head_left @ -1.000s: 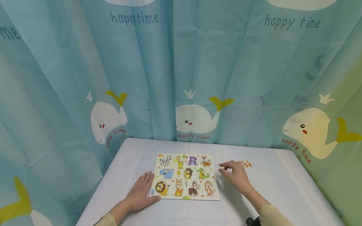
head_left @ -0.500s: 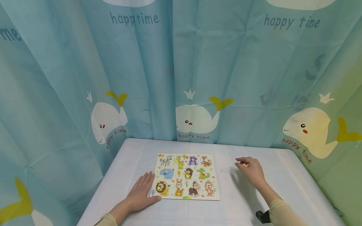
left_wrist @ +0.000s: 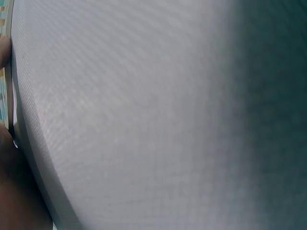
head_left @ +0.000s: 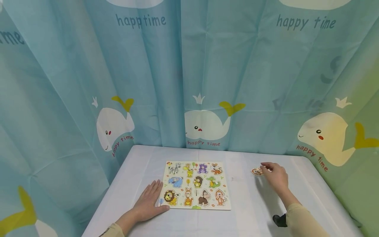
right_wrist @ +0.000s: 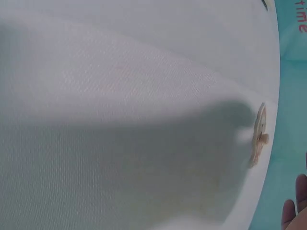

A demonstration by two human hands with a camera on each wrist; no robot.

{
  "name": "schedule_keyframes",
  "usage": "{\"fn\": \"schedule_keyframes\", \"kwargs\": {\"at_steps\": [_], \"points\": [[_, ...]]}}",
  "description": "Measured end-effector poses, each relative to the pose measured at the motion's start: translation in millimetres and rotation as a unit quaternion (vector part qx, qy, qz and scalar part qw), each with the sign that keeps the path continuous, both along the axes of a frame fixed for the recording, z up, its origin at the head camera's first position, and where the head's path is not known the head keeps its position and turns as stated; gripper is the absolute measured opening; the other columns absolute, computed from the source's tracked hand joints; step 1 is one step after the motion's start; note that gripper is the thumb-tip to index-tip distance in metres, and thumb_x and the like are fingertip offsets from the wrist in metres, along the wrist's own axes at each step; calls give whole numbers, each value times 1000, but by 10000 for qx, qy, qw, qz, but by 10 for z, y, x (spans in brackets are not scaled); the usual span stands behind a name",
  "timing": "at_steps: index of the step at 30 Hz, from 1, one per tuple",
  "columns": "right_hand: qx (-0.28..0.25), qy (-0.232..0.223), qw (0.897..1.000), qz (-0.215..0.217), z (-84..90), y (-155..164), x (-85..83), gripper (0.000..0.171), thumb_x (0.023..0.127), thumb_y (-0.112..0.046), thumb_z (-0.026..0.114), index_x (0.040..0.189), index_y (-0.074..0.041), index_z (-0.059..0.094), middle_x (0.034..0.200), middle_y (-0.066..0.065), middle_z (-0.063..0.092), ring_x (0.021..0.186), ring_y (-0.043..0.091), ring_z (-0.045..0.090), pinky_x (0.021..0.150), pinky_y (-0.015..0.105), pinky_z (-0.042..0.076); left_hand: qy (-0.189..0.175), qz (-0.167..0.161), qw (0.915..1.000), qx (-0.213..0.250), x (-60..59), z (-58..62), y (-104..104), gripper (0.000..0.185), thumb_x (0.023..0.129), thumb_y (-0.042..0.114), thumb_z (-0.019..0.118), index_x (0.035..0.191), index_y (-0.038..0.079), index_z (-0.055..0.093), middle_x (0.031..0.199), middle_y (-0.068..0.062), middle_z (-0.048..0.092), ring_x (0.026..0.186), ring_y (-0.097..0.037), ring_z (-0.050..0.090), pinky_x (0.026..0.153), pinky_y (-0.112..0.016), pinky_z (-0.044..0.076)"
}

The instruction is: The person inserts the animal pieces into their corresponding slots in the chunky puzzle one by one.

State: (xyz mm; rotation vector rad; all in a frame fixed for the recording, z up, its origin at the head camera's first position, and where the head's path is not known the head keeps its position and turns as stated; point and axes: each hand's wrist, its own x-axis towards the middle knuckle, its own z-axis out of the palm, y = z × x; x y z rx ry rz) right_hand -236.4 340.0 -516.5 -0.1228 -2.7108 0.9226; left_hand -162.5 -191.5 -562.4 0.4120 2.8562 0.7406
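Right hand (head_left: 276,176) shifted further right over the last half second, off the top of the little animal piece (head_left: 257,171), which shows again on the white table (head_left: 254,204). Fingertips now just at the piece's right edge, looks like thumb and forefinger curled toward it. Touching or actually pinching? Can't tell from the head view. In the right wrist view the piece (right_wrist: 259,135) shows edge-on with a small peg sticking out and only a couple of fingertips (right_wrist: 295,203) in the corner, no contact visible there.

Key relation: piece sits directly left of the right hand's fingertips, well apart to the right of the puzzle board (head_left: 195,185), roughly level with the board's top row. Long axis seems to run left-right, hard to say for sure.

Left hand (head_left: 147,204) flat, fingers straight, resting at the board's lower-left corner, far from the piece. Right hand clearly the nearer one.
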Motion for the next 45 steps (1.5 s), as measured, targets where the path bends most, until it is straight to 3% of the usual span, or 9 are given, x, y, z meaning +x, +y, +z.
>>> {"fn": "schedule_keyframes", "kwargs": {"at_steps": [8,14,20,25,45], "points": [[-3,-405,9990,-189,-72,50,-53,39,102,-26,57,126,2,68,118,26,63,105,44,52,82,60,36,-57,14,9999,-96,-19,-1,12,108,87,67,65,161,0,24,169,-16,18,156,-35,9,125,-55,8],[70,-762,9968,-215,-170,81,-98,38,101,-26,60,125,3,68,113,24,66,101,42,56,79,59,39,-72,5,9999,-135,-14,1,16,110,87,70,64,161,0,23,169,-16,17,156,-34,9,125,-54,8],[79,-1003,9946,-266,-254,75,-110,38,102,-26,57,126,2,68,119,27,64,107,46,55,82,62,41,-78,19,9998,-174,-18,0,19,111,86,71,64,162,1,24,169,-16,18,156,-34,9,125,-54,8],[106,-1068,9933,-417,-299,59,-134,37,102,-27,57,125,0,69,126,30,59,116,51,49,88,67,39,-59,33,9998,-211,-16,-6,18,110,86,72,63,162,1,24,169,-16,18,156,-34,9,125,-53,8],[146,-1249,9902,-600,-370,61,-230,34,101,-26,62,125,-3,70,125,31,57,114,52,45,85,69,36,-44,17,9998,-197,-12,-8,10,111,87,72,62,162,1,23,169,-16,17,156,-34,9,125,-54,9]]}}
